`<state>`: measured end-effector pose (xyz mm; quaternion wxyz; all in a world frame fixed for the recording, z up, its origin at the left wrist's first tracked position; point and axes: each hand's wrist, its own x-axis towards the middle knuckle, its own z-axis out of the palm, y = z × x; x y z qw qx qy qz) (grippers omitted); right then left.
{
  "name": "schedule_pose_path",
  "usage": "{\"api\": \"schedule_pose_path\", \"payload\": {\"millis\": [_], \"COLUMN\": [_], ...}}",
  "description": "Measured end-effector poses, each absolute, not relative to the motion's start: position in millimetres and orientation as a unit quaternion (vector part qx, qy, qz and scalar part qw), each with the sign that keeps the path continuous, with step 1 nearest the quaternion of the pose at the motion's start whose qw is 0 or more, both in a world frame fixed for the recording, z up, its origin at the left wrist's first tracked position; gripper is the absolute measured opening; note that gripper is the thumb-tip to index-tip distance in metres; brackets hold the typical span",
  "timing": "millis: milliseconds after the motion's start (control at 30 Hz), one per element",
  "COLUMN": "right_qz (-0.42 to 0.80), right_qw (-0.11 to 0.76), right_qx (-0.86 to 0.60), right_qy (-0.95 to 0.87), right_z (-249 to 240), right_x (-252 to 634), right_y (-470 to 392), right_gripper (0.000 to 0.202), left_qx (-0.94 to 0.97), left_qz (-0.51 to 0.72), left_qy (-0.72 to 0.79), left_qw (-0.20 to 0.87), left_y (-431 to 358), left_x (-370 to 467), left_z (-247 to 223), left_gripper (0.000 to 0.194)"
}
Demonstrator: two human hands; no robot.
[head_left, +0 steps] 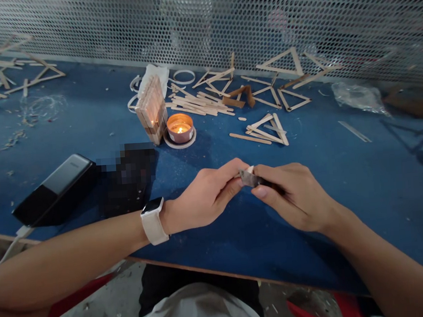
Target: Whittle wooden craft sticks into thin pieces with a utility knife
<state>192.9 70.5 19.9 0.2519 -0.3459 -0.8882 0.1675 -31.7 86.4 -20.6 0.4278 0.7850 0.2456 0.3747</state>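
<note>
The left hand [210, 197] has its fingers drawn into a narrow pinch, apparently on a small pale piece [250, 169], though the overlap hides most of it. That piece sits between the two hands, above the front of the desk [378, 186]. It looks like wood, so it should be light, stiff and easily split, best held by its flat faces, clear of the edge. The right hand [292, 196] has its fingers closed around the dark handle of a metal blade [247, 178], likely hard and sharp, and safe only by that handle.

Across the blue desktop, from the left, lie a black power bank [52, 192], a stick panel [153, 112], a lit candle [180, 128], loose sticks [197, 104] and crumpled clear plastic [360, 99]. A perforated metal screen [118, 35] stands behind.
</note>
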Motion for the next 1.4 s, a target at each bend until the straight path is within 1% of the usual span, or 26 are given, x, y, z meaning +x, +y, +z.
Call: {"api": "schedule_pose_path", "payload": {"millis": [167,433,567,700,1000,1233,1400], "right_qz": [0.205,0.241,0.242,0.228,0.232,0.247,0.253], "right_qw": [0.256,0.246,0.243,0.262,0.284,0.299,0.314], "right_qx": [-0.358,-0.366,-0.368,-0.364,-0.362,-0.364,-0.376], "right_qy": [-0.874,-0.864,-0.864,-0.864,-0.857,-0.847,-0.835], "right_z": [19,18,15,12,13,11,10], "right_x": [193,196,195,191,190,185,183], "right_y": [70,70,72,73,72,72,69], "right_gripper": [0.033,0.034,0.035,0.035,0.032,0.034,0.032], "left_qx": [0.779,0.778,0.775,0.77,0.763,0.779,0.797], "left_qz": [0.377,0.379,0.385,0.385,0.379,0.379,0.408], "left_qy": [0.256,0.254,0.253,0.254,0.275,0.302,0.301], "left_qw": [0.431,0.433,0.433,0.442,0.446,0.397,0.328], "left_y": [86,85,86,86,81,79,79], "left_x": [-31,-31,-30,-30,-28,-29,-28], "left_z": [-19,-17,-17,-14,-11,-18,-19], "left_gripper": [0.024,0.022,0.02,0.018,0.022,0.024,0.018]}}
